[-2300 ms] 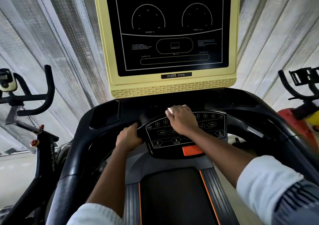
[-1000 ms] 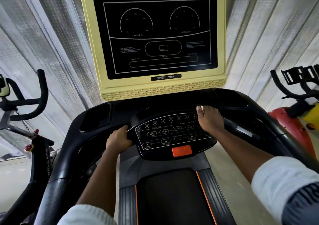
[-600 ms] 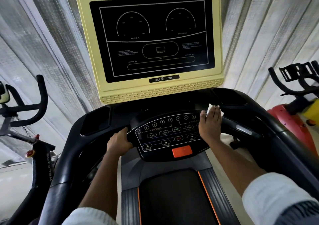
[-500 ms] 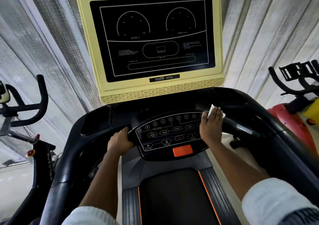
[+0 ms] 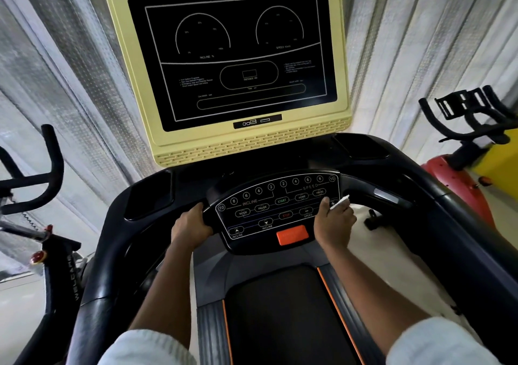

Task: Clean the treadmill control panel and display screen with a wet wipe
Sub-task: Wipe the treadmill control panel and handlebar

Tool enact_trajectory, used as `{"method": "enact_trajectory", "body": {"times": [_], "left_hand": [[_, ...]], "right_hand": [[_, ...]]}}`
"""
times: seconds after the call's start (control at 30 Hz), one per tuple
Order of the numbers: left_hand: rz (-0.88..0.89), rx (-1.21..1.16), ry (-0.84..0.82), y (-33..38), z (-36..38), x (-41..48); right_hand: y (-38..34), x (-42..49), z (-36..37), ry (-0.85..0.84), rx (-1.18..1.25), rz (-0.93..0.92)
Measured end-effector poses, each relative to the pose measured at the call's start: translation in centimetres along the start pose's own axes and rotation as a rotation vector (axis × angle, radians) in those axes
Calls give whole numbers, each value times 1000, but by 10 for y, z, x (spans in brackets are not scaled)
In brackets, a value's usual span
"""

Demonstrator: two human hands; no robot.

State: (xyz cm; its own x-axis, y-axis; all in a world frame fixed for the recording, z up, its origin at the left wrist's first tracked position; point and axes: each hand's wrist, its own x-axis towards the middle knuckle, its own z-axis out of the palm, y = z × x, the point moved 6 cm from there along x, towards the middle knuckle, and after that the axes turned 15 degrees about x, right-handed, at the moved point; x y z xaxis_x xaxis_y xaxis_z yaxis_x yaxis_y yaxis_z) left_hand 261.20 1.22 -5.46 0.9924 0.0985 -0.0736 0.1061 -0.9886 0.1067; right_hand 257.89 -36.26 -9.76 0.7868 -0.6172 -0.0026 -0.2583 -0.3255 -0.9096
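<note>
The right hand [image 5: 333, 226] held the small white wet wipe [image 5: 341, 202] with its fingers folded around it. It was at the right edge of the black oval control panel with white printed buttons [image 5: 266, 210], and the thumb lay on the panel face. The wipe was probably kept there to rub the rim near the SPEED keys. The left hand [image 5: 190, 227] gripped a bar of the black treadmill frame [image 5: 112, 252] just beside the panel's left end, apparently to steady the body. Above, no hand touched the black display screen in its pale yellow housing [image 5: 238, 56].
</note>
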Motion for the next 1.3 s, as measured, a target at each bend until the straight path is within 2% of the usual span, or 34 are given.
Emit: {"method": "enact_trajectory", "body": {"times": [0.13,0.27,0.33,0.47,0.53,0.6,0.73,0.87,1.03,1.17,1.3], "left_hand": [[7,-4,-10,-1,-1,0],[21,-16,-10,0,0,1],[29,-16,-4,0,0,1],[49,-11,-5,1,-1,0],[53,-9,-9,-1,-1,-1],[62,-16,-6,-1,-1,-1],[79,-10,-21,-3,-1,-1],[90,-14,-23,-3,0,1],[107,-22,-21,-4,1,1],[121,-33,-11,-3,-2,0],[132,-39,-15,-4,0,0]], "right_hand": [[-2,36,-12,-93,73,233],[3,-11,-5,12,290,150],[9,-38,6,-9,319,197],[-4,-36,9,-7,420,276],[-11,-43,16,-24,327,203],[-11,-63,30,-54,125,71],[-6,-71,30,20,-74,-36],[-12,-52,16,26,-96,45],[-15,-111,39,15,-245,-217],[-24,-97,33,37,-253,-166],[-25,-123,44,28,-316,-268]]}}
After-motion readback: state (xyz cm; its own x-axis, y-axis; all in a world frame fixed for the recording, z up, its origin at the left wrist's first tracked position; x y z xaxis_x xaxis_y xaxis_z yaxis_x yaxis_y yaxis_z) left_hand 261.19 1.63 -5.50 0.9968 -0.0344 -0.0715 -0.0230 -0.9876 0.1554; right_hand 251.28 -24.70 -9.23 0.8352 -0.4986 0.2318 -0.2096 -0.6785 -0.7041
